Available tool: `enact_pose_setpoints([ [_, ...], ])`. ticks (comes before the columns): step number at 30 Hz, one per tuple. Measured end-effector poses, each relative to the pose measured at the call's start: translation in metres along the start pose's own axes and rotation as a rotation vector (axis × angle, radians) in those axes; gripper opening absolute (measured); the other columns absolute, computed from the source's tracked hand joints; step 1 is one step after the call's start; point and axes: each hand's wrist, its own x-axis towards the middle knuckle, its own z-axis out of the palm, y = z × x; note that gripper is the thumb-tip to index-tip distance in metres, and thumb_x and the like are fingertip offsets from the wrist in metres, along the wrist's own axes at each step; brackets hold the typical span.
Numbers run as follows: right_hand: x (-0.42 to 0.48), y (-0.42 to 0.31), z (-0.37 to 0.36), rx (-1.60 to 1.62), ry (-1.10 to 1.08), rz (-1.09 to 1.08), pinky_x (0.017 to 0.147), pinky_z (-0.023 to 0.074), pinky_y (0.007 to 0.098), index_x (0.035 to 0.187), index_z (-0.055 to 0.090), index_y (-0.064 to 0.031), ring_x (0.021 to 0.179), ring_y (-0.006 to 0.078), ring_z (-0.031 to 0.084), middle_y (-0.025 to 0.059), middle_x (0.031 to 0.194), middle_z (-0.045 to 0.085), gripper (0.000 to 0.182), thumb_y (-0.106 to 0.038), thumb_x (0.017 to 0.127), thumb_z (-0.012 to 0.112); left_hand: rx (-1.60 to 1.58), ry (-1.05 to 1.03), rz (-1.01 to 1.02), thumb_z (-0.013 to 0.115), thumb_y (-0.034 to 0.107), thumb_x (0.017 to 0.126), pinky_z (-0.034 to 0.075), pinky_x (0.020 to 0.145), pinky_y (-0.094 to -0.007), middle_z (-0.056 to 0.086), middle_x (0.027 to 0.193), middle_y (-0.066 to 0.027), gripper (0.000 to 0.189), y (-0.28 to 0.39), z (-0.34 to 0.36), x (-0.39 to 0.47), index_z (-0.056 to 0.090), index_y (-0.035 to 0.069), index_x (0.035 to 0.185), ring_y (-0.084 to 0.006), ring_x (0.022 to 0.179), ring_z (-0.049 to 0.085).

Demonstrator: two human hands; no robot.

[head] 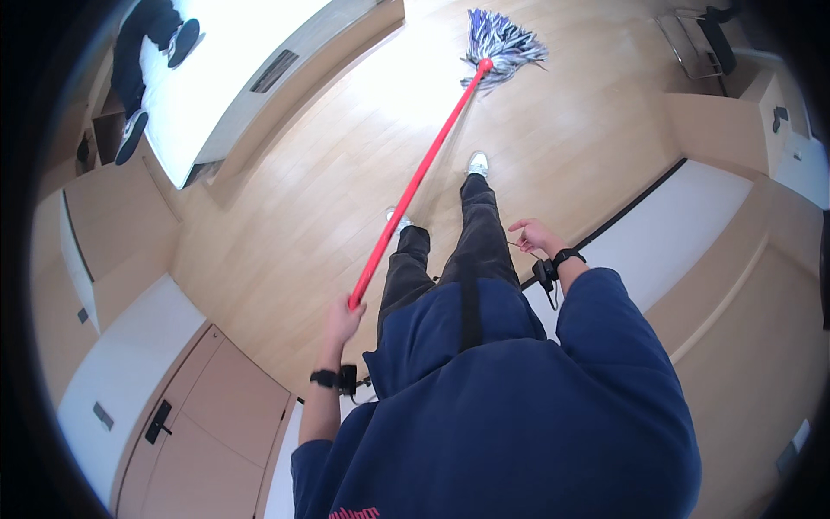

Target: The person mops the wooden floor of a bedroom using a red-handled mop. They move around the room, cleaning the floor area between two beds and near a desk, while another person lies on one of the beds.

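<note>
My left hand [345,319] grips the upper end of a red mop handle [421,172]. The handle slants away from me to a string mop head [502,48], whose white, grey and purple strands lie spread on the wood-look floor [311,188]. My right hand [533,235] hangs beside my right thigh, away from the mop, its fingers partly spread and holding nothing that I can see. A thin cable runs near it from a black device [545,274] strapped at the wrist. Another strapped device [347,379] sits on my left wrist.
A bed with white bedding [214,58] stands at the upper left; a person's dark-trousered legs and shoes [184,43] rest on it. A chair with a metal frame [697,48] is at the upper right. A closed door [207,422] is at the lower left, wooden cabinetry [713,126] at the right.
</note>
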Motion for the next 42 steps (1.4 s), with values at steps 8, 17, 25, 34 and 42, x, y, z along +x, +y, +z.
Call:
enact_pose_setpoints([
  [8, -0.019, -0.036, 0.109, -0.006, -0.263, -0.119, 0.043, 0.0410, 0.0281, 0.105, 0.063, -0.0073, 0.044, 0.0125, 0.042, 0.0007, 0.057, 0.046, 0.039, 0.004, 0.075, 0.041, -0.116, -0.013, -0.355, 0.064, 0.024, 0.078, 0.047, 0.064, -0.0385, 0.061, 0.069, -0.0167, 0.024, -0.106, -0.005, -0.158, 0.062, 0.001, 0.084, -0.0294, 0.069, 0.062],
  [17, 0.042, -0.040, 0.060, 0.125, 0.021, -0.109, 0.049, 0.0505, 0.0320, 0.087, 0.064, -0.0027, 0.049, 0.0195, 0.057, 0.0090, 0.065, 0.059, 0.025, -0.008, 0.085, 0.039, 0.177, -0.007, -0.393, 0.065, 0.026, 0.076, 0.049, 0.065, -0.0412, 0.064, 0.074, -0.0185, 0.026, -0.127, -0.067, -0.112, 0.067, 0.005, 0.090, -0.0323, 0.072, 0.064],
  [25, 0.053, -0.066, 0.015, 0.619, -0.051, -0.023, 0.081, 0.0528, 0.0359, 0.108, 0.056, 0.0029, 0.090, 0.0244, 0.063, 0.0142, 0.097, 0.063, 0.031, -0.017, 0.091, 0.039, 0.335, 0.047, -0.137, 0.063, 0.027, 0.078, 0.050, 0.069, -0.0429, 0.065, 0.079, -0.0219, 0.031, 0.073, -0.076, 0.001, 0.065, 0.002, 0.096, -0.0348, 0.078, 0.065],
  [34, 0.012, -0.109, -0.004, 0.640, -0.313, 0.027, 0.093, 0.0443, 0.0411, 0.119, 0.044, 0.0045, 0.108, 0.0312, 0.056, 0.0221, 0.113, 0.058, 0.046, -0.033, 0.092, 0.049, 0.316, -0.068, 0.204, 0.058, 0.021, 0.078, 0.051, 0.069, -0.0450, 0.062, 0.078, -0.0284, 0.029, 0.303, 0.063, 0.124, 0.061, -0.006, 0.088, -0.0393, 0.078, 0.064],
  [42, -0.008, -0.153, 0.061, 1.184, -0.697, -0.206, 0.096, 0.0439, 0.0428, 0.105, 0.054, 0.0057, 0.102, 0.0316, 0.059, 0.0215, 0.106, 0.062, 0.028, -0.016, 0.087, 0.053, 0.086, -0.139, 0.196, 0.061, 0.023, 0.078, 0.048, 0.071, -0.0433, 0.063, 0.078, -0.0251, 0.031, 0.272, 0.011, 0.087, 0.061, -0.005, 0.091, -0.0382, 0.079, 0.063],
])
